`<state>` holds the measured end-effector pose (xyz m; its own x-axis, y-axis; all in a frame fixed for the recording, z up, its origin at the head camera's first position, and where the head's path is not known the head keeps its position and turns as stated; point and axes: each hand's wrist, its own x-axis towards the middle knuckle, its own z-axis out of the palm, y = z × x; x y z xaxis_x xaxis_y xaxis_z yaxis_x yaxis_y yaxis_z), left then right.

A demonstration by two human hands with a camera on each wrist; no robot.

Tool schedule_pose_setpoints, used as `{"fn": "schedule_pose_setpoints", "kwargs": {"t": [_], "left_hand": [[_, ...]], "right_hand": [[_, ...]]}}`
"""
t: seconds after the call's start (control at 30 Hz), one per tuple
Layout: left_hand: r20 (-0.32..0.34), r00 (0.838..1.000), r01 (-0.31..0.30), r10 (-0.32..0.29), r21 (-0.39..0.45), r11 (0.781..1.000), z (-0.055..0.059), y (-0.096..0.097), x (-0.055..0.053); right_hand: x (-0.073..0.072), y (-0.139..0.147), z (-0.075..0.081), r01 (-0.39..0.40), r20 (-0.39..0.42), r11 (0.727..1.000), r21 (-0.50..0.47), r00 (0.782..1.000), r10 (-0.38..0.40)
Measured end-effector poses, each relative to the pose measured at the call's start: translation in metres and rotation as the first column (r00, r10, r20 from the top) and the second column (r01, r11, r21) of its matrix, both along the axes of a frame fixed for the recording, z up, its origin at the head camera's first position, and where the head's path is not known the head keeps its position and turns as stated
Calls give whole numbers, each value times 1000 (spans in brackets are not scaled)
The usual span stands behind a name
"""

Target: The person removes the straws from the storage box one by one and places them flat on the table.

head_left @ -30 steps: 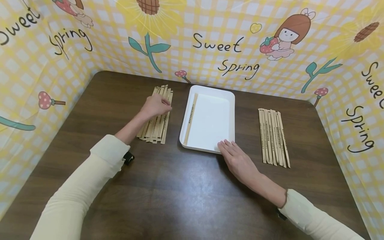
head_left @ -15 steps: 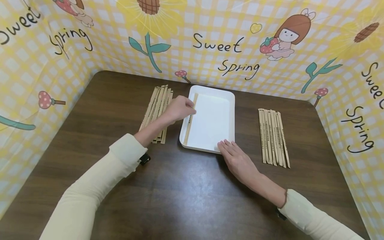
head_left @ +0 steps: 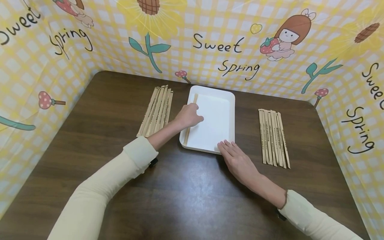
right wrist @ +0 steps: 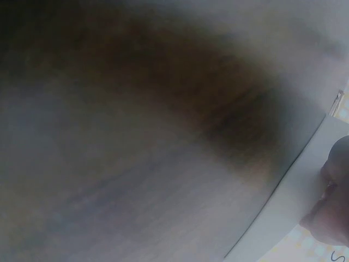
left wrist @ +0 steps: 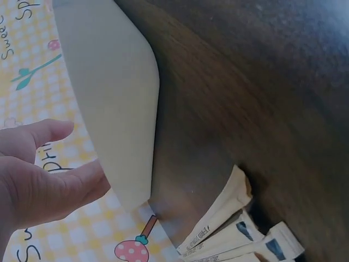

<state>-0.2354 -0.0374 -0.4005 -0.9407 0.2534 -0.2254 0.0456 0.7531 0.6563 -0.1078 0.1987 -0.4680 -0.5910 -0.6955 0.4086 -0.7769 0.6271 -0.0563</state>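
A white rectangular tray (head_left: 214,121) lies at the middle of the table. Along its left inner side is a slim brown paper-wrapped stick (head_left: 186,137), partly covered by my left hand (head_left: 189,116). Whether more than one wrapped stick lies there I cannot tell. In the left wrist view the left hand's thumb and a finger stand apart beyond the tray's wall (left wrist: 117,98), with no stick visible between them. My right hand (head_left: 240,163) rests its extended fingers on the tray's near right corner. Only a bit of that hand shows in the right wrist view, beside the tray.
Left of the tray lies a bundle of several paper-wrapped sticks (head_left: 155,110), partly behind the left forearm. Several more wrapped sticks (head_left: 273,138) lie in a row to the right. A yellow checked cloth (head_left: 210,20) hangs around the back and sides of the brown table (head_left: 180,193).
The left hand has moved right, from the left bundle to over the tray's left side, and its thumb has spread from its fingers. The right hand stays at the tray's corner.
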Motion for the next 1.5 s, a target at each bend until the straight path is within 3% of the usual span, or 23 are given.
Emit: {"fn": "schedule_pose_setpoints", "kwargs": {"t": [0.5, 0.63, 0.87, 1.2, 1.5], "left_hand": [[3, 1000, 17, -17, -79, 997, -6, 9, -6], [-15, 1000, -16, 16, -58, 998, -10, 12, -9], [12, 999, -51, 51, 1, 999, -14, 14, -16], [-25, 1000, 14, -17, -104, 994, -18, 16, -26], [-17, 999, 46, -51, -199, 979, -19, 20, -25]], "right_hand": [[0, -1, 0, 8, -12, 1000, 10, 1000, -8], [0, -1, 0, 7, -18, 1000, 7, 1000, -6], [0, 1, -1, -1, -19, 1000, -3, 1000, 1], [-1, 1, -1, -11, -25, 1000, -6, 1000, 11], [-1, 1, -1, -12, -23, 1000, -5, 1000, 11]]}}
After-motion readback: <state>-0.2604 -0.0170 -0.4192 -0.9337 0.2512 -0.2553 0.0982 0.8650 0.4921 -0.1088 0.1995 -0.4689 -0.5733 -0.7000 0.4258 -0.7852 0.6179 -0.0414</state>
